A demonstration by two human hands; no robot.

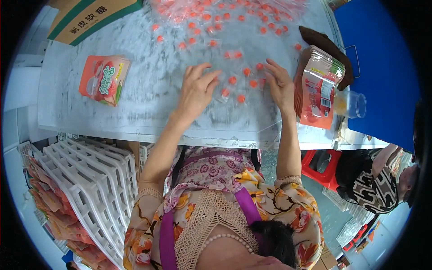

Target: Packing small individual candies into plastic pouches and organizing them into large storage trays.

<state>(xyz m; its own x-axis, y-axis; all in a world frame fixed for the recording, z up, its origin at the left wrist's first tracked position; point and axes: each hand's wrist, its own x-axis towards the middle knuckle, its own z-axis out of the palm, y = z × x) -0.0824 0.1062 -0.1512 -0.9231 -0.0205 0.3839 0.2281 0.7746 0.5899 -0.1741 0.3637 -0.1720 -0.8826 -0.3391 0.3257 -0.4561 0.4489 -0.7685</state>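
Observation:
My left hand [197, 91] lies flat on the white marbled table [148, 85], fingers spread, touching clear-wrapped orange candies [237, 87] scattered between both hands. My right hand [280, 85] rests palm down on the same loose candies, fingers apart. Neither hand grips anything that I can see. A bigger heap of wrapped orange candies [225, 15] covers the far middle of the table. A stack of red printed pouches [318, 90] stands just right of my right hand.
A filled red-orange pouch [104, 80] lies at the table's left. A cardboard box [90, 18] sits far left. A clear plastic cup [353, 104] lies at the right, by a blue surface [382, 67]. White plastic crates [90, 180] stand lower left. Another person [382, 180] sits lower right beside a red stool [321, 168].

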